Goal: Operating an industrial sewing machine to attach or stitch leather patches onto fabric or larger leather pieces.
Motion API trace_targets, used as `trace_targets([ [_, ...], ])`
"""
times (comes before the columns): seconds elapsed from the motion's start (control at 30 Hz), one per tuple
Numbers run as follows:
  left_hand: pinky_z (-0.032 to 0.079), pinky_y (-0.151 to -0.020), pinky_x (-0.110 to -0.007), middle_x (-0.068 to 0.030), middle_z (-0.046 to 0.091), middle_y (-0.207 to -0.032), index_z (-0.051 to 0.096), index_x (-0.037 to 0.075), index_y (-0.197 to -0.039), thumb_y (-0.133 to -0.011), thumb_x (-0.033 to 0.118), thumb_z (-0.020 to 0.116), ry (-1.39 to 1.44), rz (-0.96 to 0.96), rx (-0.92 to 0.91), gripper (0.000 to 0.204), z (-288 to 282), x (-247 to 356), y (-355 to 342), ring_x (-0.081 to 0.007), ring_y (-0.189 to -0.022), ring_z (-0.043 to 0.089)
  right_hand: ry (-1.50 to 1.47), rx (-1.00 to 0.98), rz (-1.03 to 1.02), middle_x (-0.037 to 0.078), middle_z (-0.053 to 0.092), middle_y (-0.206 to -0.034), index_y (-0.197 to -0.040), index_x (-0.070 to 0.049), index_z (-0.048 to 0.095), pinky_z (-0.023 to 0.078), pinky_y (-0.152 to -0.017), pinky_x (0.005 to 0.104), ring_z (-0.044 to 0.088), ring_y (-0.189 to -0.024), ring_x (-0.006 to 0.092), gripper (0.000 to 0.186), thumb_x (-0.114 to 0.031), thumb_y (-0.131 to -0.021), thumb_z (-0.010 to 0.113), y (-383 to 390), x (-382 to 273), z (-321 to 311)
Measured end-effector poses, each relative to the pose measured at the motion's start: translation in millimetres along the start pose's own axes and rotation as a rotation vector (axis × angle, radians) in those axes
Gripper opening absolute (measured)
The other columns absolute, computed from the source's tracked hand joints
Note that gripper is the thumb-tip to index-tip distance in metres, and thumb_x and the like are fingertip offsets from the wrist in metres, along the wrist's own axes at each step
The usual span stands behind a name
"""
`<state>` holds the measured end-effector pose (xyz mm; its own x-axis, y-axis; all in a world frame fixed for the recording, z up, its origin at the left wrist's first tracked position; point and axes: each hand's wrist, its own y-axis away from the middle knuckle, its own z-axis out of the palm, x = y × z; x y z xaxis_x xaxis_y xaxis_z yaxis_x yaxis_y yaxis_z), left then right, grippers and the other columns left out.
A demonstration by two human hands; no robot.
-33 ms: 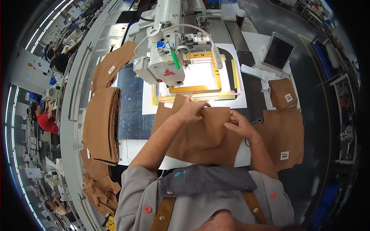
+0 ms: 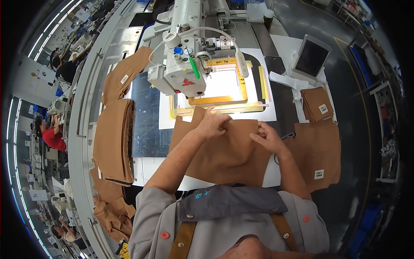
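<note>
A brown fabric panel (image 2: 220, 157) spreads before me over the white worktop, its surface slightly rippled. My left hand (image 2: 213, 125) is closed at its top edge, the fingers curled in on the cloth. At the panel's upper right corner, my right hand (image 2: 268, 137) holds the edge between thumb and fingers; the exact grip is partly hidden. Just beyond my hands lies a yellow-edged template frame (image 2: 220, 101) on a white sheet, brightly lit under the head of a white sewing machine (image 2: 183, 71).
Stacked brown panels (image 2: 114, 140) lie left, with crumpled brown cloth (image 2: 114, 216) below. To the right are a labelled brown panel (image 2: 319, 151), a smaller folded pile (image 2: 317, 105) and a tilted screen (image 2: 311, 58). A green-handled tool (image 2: 194, 67) hangs on the machine head.
</note>
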<state>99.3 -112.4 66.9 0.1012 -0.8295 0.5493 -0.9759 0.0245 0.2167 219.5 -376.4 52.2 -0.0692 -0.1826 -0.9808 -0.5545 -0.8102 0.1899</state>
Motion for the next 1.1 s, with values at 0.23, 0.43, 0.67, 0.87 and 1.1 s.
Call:
trace_targets([
  [0.23,0.024,-0.116,-0.051,-0.0016,0.073,-0.097,0.074,0.014,-0.104,-0.076,0.026,0.084,-0.232,-0.129,0.384,0.032,4.1,-66.9,37.5,-0.0183,-0.097,0.066,0.245,0.307,-0.115,0.011,0.072,-0.079,-0.099,0.002,0.07,0.051,-0.067,0.0314,0.065,-0.071,0.0128,0.024,-0.022,-0.096,0.072,-49.3,18.7,8.5],
  [0.43,0.049,-0.091,-0.033,-0.0039,0.074,-0.078,0.078,0.009,-0.087,-0.085,0.029,0.081,0.265,-0.485,0.585,0.02,-12.3,-108.3,53.2,-0.0152,-0.075,0.069,0.684,0.414,-0.232,0.014,0.066,-0.076,-0.087,-0.001,0.066,0.05,-0.065,0.0417,0.066,-0.07,0.0323,0.024,-0.024,-0.09,0.073,-84.6,17.9,-2.4],
  [0.67,0.043,-0.085,-0.033,-0.0001,0.075,-0.078,0.078,0.011,-0.087,-0.084,0.036,0.079,0.119,-0.691,0.596,0.025,-9.3,-123.8,29.9,-0.0136,-0.071,0.069,0.961,0.475,-0.143,0.004,0.067,-0.073,-0.081,-0.009,0.066,0.049,-0.07,0.0436,0.066,-0.069,0.028,0.022,-0.029,-0.087,0.075,-120.0,20.8,-12.3],
  [0.87,0.042,-0.088,-0.047,-0.0015,0.074,-0.086,0.077,0.014,-0.089,-0.084,0.034,0.072,-0.195,-0.573,0.815,0.021,-0.9,-190.3,-1.4,-0.0233,-0.086,0.068,0.794,0.492,-0.092,0.006,0.071,-0.074,-0.08,-0.011,0.07,0.054,-0.068,0.0423,0.069,-0.07,0.0283,0.021,-0.029,-0.088,0.074,-162.1,11.4,-25.9],
  [1.1,0.044,-0.092,-0.054,-0.0102,0.074,-0.099,0.077,0.012,-0.099,-0.085,0.026,0.07,-0.467,-0.404,0.747,0.021,-35.0,-249.6,-26.8,-0.0345,-0.1,0.067,0.837,0.55,-0.085,0.007,0.074,-0.077,-0.084,-0.012,0.072,0.056,-0.072,0.0435,0.072,-0.075,0.0298,0.018,-0.029,-0.089,0.073,-253.1,9.2,-51.8],
])
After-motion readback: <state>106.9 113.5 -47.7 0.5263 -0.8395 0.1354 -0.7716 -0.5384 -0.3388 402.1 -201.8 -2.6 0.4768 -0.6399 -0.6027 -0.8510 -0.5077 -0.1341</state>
